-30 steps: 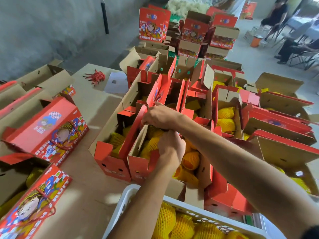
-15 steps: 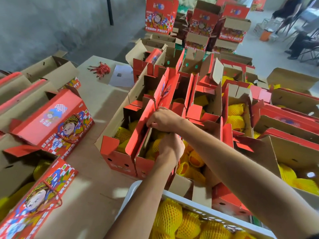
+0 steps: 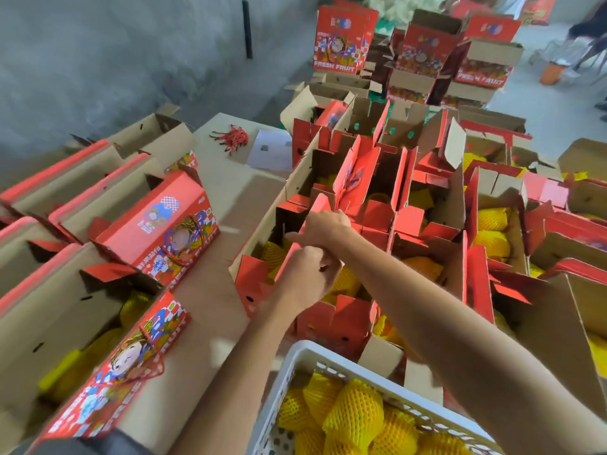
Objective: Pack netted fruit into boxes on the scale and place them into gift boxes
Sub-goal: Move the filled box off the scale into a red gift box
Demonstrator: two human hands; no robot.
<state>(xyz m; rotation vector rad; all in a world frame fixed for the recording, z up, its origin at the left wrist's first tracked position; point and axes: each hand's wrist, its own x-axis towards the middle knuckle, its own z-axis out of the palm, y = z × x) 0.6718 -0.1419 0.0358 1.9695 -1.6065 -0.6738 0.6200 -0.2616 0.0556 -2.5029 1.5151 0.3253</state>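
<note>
Head view, change: camera swung left and up against half a second ago; both hands lifted out of the open gift box (image 3: 331,310), no longer sunk among its fruit.
Head view, meaning: fruit in that box looks settled; closing the flaps judged the step in hand.
Right hand (image 3: 323,226): laid on the upright red flap (image 3: 320,210) at the box's far edge, fingers over its top, apparently gripping it.
Left hand (image 3: 310,274): just below the right, fingers loosely curled; holding anything or not, cannot tell through the blur.
Netted fruit (image 3: 358,412): heaped in yellow foam nets in the white crate (image 3: 289,366) nearest the camera; more showing inside the open boxes ahead and at right.
Scale: not visible.
Edges: raised flaps crowd the box on three sides; neighbouring box (image 3: 259,274) touching on the left.
Open room: bare strip of table (image 3: 210,300) to the left, between this row and the closed printed box (image 3: 157,231).
Risk: folding the flap likely to snag a neighbour's flap or pinch a net.
</note>
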